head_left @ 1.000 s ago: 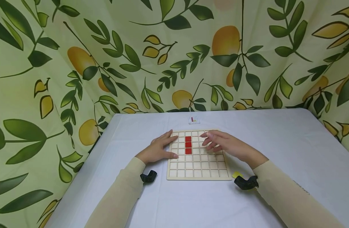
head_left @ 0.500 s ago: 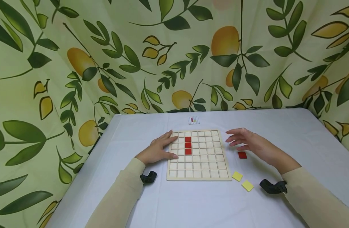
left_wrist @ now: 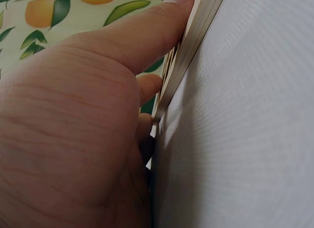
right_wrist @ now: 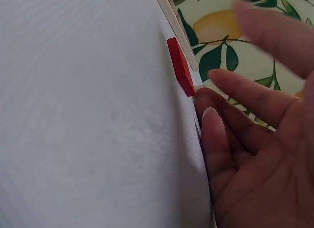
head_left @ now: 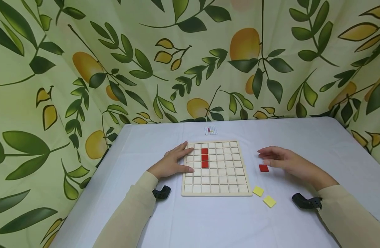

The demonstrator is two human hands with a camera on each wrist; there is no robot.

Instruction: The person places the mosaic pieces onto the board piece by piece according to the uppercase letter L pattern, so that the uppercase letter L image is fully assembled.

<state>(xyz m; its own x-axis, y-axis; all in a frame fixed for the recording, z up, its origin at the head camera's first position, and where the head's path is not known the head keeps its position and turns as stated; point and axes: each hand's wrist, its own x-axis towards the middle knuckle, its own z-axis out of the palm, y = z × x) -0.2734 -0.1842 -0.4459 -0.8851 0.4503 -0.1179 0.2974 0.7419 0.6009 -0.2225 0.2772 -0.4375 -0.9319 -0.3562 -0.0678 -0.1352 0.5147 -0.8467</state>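
A pale wooden grid board (head_left: 221, 173) lies flat on the table, with three red tiles (head_left: 204, 157) in one column of its cells. My left hand (head_left: 172, 162) rests on the board's left edge, fingers and thumb spread. In the left wrist view the thumb (left_wrist: 142, 34) touches the board's side rim (left_wrist: 189, 53). Right of the board, my right hand (head_left: 286, 160) hovers beside a loose red tile (head_left: 264, 168), fingers loosely bent and holding nothing. The right wrist view has that tile (right_wrist: 180, 67) lying just past the fingertips, seemingly apart from them.
Two yellow tiles (head_left: 263, 196) lie off the board's lower right corner. A small printed grid card (head_left: 211, 130) sits behind the board. Leaf-patterned cloth (head_left: 177, 69) hangs behind the white-covered table (head_left: 301, 137).
My right hand has left the board and moved right, then lowered toward the loose red tile, uncovering it and the yellow tiles. The left hand stays in place.
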